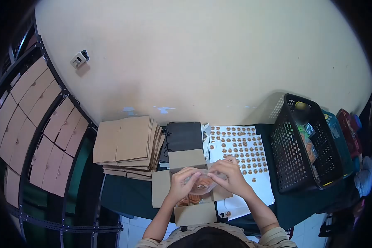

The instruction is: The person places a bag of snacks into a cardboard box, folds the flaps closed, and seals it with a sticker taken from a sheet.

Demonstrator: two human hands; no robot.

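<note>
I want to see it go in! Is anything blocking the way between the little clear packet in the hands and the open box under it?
Nothing visible does. Both hands, left hand and right hand, hold the packet right above the open box, whose flaps are folded out. The sticker sheets lie off to the side.

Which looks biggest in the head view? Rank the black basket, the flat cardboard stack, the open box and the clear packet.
1. Black basket and flat cardboard stack: alike, unranked.
2. Open box.
3. Clear packet, between both hands.
</note>
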